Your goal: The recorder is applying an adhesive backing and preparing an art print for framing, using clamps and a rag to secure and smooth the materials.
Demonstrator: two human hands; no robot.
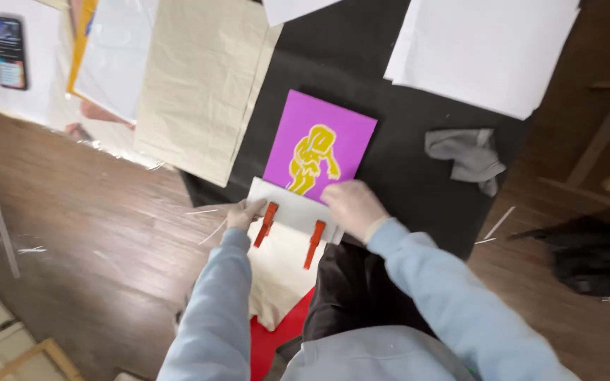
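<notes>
Purple board (326, 134), yellow figure (312, 159); orange clamps (267, 222).

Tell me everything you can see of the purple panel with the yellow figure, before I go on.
The purple panel is a flat rectangle, tilted slightly, lying on the black mat. It looks like a painted or printed board, bright purple with a yellow figure outlined in paler yellow. Its near edge is covered by a white board carrying two orange clamps. The left hand grips that board's left end; the right hand presses over the panel's lower right corner.

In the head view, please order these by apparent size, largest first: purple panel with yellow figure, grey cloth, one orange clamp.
1. purple panel, clearly the largest
2. grey cloth, crumpled on the black mat
3. orange clamp, near the right hand, smallest
</notes>
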